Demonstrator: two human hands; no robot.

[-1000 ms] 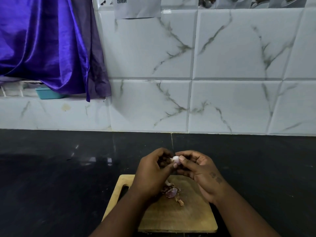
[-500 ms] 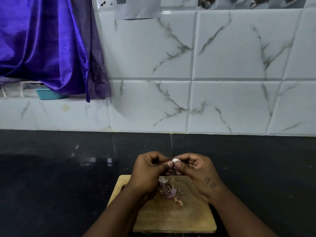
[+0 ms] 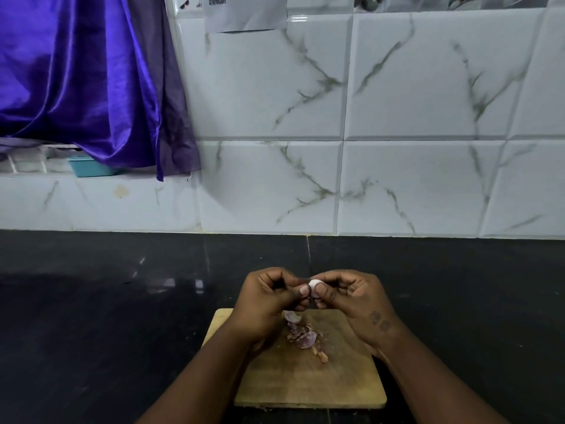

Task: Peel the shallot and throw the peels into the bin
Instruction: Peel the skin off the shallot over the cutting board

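Both hands, left (image 3: pixel 269 304) & right (image 3: pixel 351 298), pinch small smooth pale rounded shallot (image 3: pixel 315 284) in fingertip grip above rectangular wooden board (image 3: pixel 342 384); papery purple peels (image 3: pixel 304 336) heaped on it; glossy black tabletop (image 3: pixel 107 316).

Your forearms reach forward and converge, bringing your left hand (image 3: pixel 268 304) and right hand (image 3: pixel 353 298) together, fingers curled inward, thumb tips nearly touching as both pinch the shallot (image 3: pixel 315 284) between them
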